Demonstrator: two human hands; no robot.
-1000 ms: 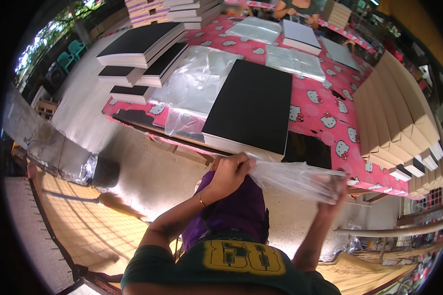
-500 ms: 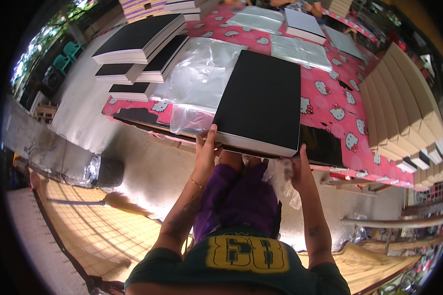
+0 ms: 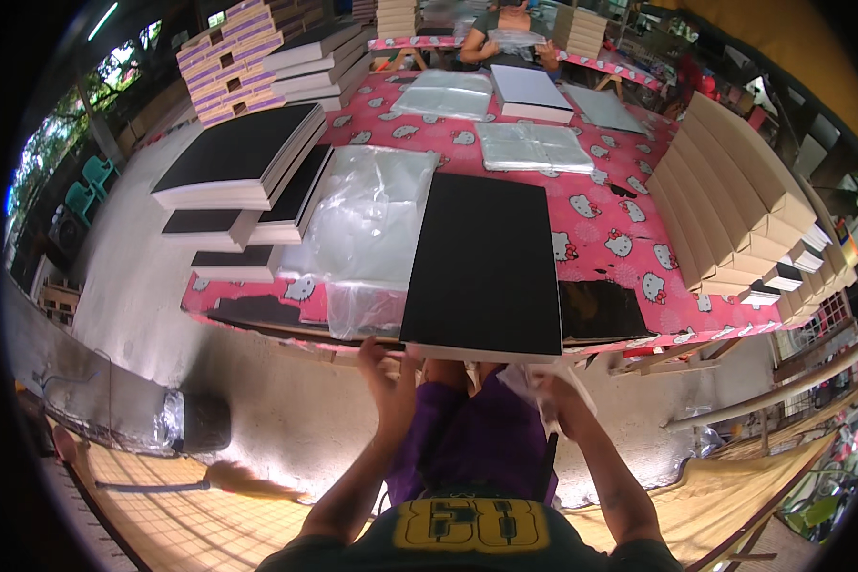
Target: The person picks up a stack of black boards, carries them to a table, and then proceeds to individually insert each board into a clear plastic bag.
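Observation:
A thick book with a black cover lies flat at the table's front edge, right in front of me. My left hand is by its near left corner, fingers apart and slightly blurred; whether a fingertip touches the book I cannot tell. Below the near right corner, my right hand is closed on a crumpled clear plastic bag that hangs at the table edge. Left of the book lies a pile of clear plastic bags, partly covered by the book's edge.
Stacked black-covered books stand at the left, beside purple-striped stacks. Leaning brown cardboard boxes line the right. More clear bags and a pale-topped book lie farther back. Another person handles plastic across the table.
The view has tilted up, bringing the far person into sight. My left hand has come off the book's corner. My right hand has dropped from its right side and grips the plastic.

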